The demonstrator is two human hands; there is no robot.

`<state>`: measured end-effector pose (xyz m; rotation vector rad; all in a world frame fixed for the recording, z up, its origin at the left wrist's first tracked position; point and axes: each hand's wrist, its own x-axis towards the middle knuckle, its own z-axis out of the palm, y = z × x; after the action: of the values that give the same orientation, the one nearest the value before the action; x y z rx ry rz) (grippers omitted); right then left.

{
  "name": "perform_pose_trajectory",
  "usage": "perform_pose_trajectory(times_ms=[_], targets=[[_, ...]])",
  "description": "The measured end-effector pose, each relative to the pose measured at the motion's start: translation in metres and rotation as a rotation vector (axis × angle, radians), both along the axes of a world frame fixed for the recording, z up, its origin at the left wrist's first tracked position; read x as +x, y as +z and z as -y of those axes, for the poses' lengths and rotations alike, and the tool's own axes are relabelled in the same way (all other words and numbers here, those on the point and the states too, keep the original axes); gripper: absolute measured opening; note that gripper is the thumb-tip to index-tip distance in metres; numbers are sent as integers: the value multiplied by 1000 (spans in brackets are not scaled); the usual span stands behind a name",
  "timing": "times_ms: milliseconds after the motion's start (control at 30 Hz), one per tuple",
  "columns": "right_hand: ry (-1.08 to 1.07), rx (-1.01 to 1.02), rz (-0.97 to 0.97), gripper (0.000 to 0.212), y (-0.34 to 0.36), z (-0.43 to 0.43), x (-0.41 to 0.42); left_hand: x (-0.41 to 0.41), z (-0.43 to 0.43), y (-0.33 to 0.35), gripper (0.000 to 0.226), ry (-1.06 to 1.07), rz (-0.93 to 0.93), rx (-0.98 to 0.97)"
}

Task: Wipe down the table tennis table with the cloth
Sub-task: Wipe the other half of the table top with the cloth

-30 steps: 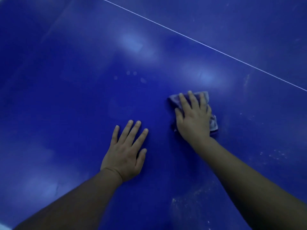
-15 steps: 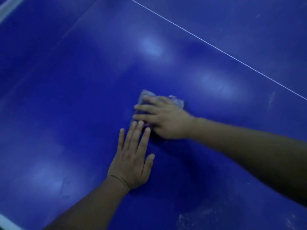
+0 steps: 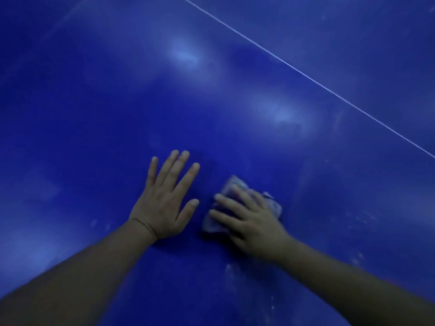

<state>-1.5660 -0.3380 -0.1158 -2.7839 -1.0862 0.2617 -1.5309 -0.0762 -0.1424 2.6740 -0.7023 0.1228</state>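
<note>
Our right hand (image 3: 254,222) presses flat on the cloth (image 3: 274,204) against the blue surface (image 3: 117,102). Our left hand (image 3: 164,208) rests spread, empty, just left of it.

The table (image 3: 94,114) is deep blue, with soft pale blue patches (image 3: 186,55) of reflected light. One thin white line (image 3: 306,76) crosses it on a diagonal, and small whitish specks (image 3: 357,257) are scattered on the blue. The cloth (image 3: 274,205) is pale grey with a lilac tone, too blurred to show any pattern.
</note>
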Motion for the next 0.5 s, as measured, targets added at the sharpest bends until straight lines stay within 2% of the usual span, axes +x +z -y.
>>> perform_pose_trajectory(times_ms=[33,100,200,267,333,433,500], targets=[[-18,-40,13,54,3,31,-2,0,0,0,65,-64,0,28],[-224,-75,-10,53,8,65,15,-1,-1,1,61,-169,-14,76],[-676,-39,-12,52,4,39,45,-2,0,4,57,-265,-30,153],[-832,-9,9,52,-1,5,36,-5,2,7,56,-268,-48,196],[-752,26,47,53,-6,-25,-8,-5,4,12,55,-248,-74,227],[-394,27,-59,54,-2,-37,-112,-15,0,16,58,-238,-126,246],[-115,-4,-88,52,5,-7,-139,-36,-10,16,60,-244,-158,251]])
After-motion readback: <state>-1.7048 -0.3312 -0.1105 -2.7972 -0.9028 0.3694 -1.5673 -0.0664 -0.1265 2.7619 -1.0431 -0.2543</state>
